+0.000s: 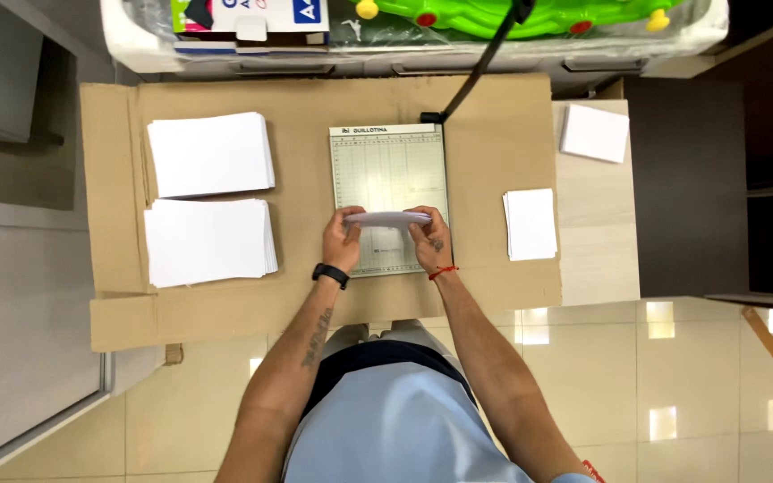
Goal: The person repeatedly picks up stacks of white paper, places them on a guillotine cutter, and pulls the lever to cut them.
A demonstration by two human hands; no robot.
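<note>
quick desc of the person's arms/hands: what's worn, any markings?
Both forearms bare, no sleeves in view. Left hand: black wristband or watch at the wrist, dark tattoo along the forearm. Right hand: thin red string bracelet, small dark mark on its back. No gloves.

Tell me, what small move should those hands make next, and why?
Probably lower the paper sheaf flat onto the guillotine cutter's board: left hand and right hand pinch its ends above the grid, and the blade arm stands raised.

We look straight down from head height at our cardboard (315,98) worktop, fairly far above; only one view.
</note>
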